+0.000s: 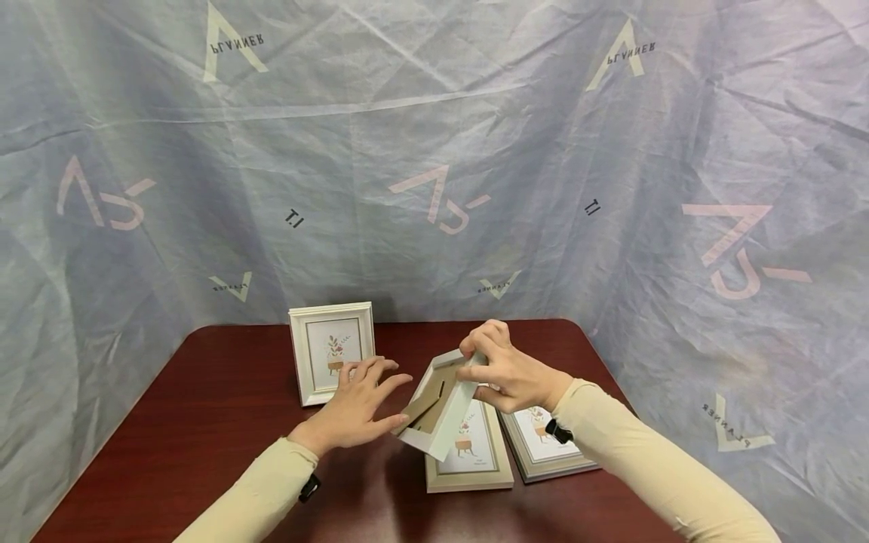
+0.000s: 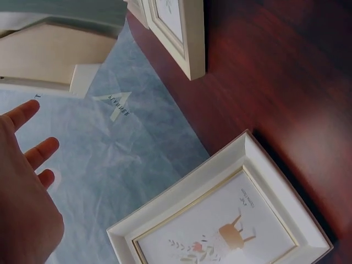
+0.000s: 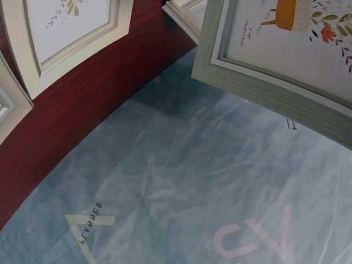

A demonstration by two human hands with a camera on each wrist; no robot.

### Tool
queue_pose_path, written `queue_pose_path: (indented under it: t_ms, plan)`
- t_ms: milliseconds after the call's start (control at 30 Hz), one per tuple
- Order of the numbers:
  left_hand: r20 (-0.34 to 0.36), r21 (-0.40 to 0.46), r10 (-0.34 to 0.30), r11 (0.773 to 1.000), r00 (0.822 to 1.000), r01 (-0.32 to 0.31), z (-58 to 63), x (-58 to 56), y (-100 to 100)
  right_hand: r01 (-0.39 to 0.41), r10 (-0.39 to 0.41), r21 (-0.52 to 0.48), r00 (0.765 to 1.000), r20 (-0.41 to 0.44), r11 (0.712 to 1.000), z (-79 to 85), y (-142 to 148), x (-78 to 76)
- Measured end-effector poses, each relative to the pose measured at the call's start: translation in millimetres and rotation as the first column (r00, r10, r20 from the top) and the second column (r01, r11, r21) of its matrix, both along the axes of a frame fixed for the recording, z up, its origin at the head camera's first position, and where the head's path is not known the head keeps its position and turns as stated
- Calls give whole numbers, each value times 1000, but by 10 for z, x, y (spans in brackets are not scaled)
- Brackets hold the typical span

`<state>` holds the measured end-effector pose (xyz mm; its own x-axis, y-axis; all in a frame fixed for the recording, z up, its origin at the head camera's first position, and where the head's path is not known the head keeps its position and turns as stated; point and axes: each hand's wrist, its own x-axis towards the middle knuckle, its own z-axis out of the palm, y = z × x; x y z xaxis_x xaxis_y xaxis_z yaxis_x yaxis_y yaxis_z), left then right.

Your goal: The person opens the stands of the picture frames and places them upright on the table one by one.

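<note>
- The right hand (image 1: 516, 373) grips the green picture frame (image 1: 432, 394) by an edge, thumb and fingers bent round it; the frame is tilted in the air above the table (image 1: 224, 422), its brown back towards the head camera.
- The left hand (image 1: 356, 411) is spread, apart from the right; its thumb seems to meet the frame's near corner, though contact is hard to tell.
- A white frame (image 1: 333, 358) stands upright behind the left hand; a cream frame (image 1: 471, 449) lies below the green one.
</note>
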<state>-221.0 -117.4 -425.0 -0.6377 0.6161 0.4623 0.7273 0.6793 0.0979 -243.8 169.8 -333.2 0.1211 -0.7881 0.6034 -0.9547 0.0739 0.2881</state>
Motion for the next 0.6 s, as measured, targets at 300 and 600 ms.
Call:
queue_pose_path:
  t_ms: [300,600]
  plan:
    - [73,-20,-67,997,995,69,0,-5,58,-4,4,-12,1000,-30,1000,-3,-46,3]
    - [40,-33,-171,984,984,173,-48,-29,78,-25,24,-2,999,-29,1000,-11,-70,1]
